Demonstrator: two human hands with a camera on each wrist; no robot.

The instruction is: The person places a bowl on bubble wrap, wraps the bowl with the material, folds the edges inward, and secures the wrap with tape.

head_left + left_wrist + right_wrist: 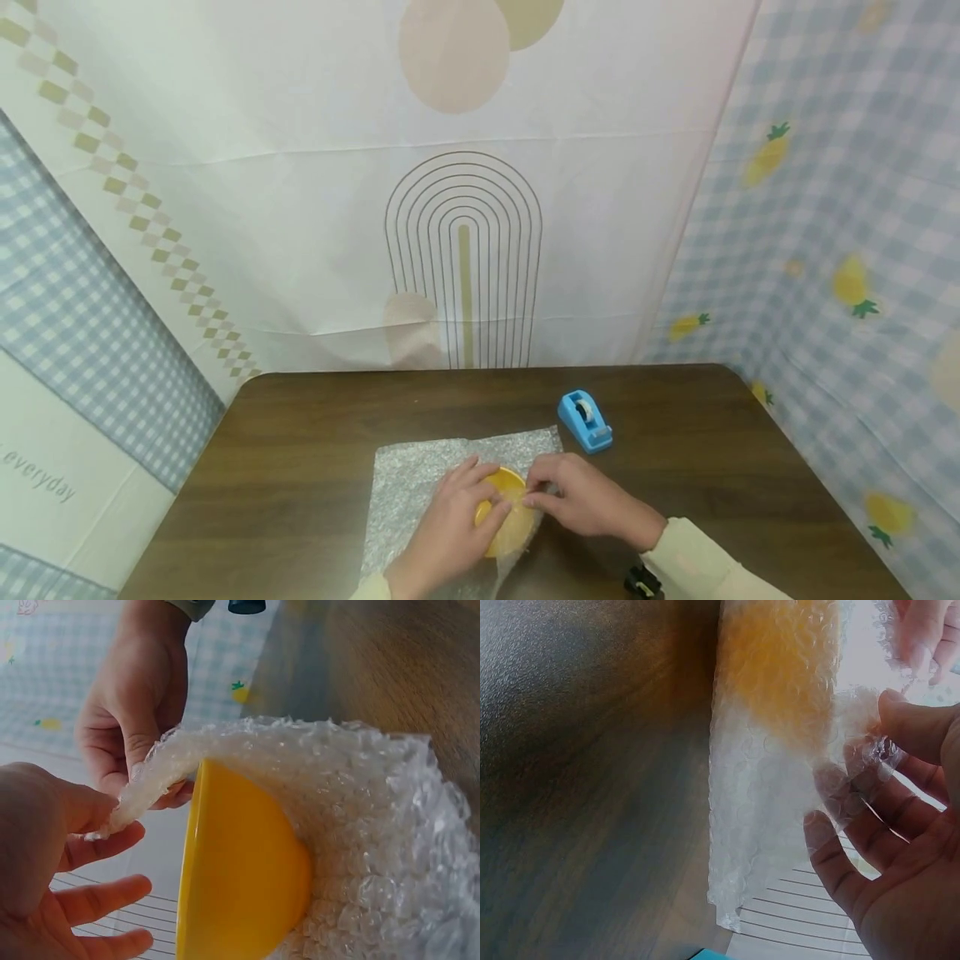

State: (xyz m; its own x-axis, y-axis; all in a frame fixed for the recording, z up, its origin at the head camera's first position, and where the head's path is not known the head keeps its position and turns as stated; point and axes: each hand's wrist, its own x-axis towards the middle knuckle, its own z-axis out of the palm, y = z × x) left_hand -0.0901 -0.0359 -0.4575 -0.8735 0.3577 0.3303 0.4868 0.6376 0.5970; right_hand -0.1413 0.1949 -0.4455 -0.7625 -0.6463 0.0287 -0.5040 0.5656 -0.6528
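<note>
A yellow bowl (240, 862) stands upright on a sheet of clear bubble wrap (408, 471). The sheet's right side is lifted and folded up over the rim, so in the right wrist view the bowl shows only as a yellow blur behind the bubbles. My left hand (453, 517) pinches the edge of this flap between thumb and forefinger above the bowl, its other fingers spread. On the bowl's right, my right hand (581, 498) pinches the same flap between thumb and fingers, with bubble wrap (757, 787) draped across the fingertips.
A blue tape dispenser (585, 422) with a roll in it stands on the dark wooden table (300, 467), behind and right of the bubble wrap. Patterned cloths (337, 250) hang behind the table and at both sides.
</note>
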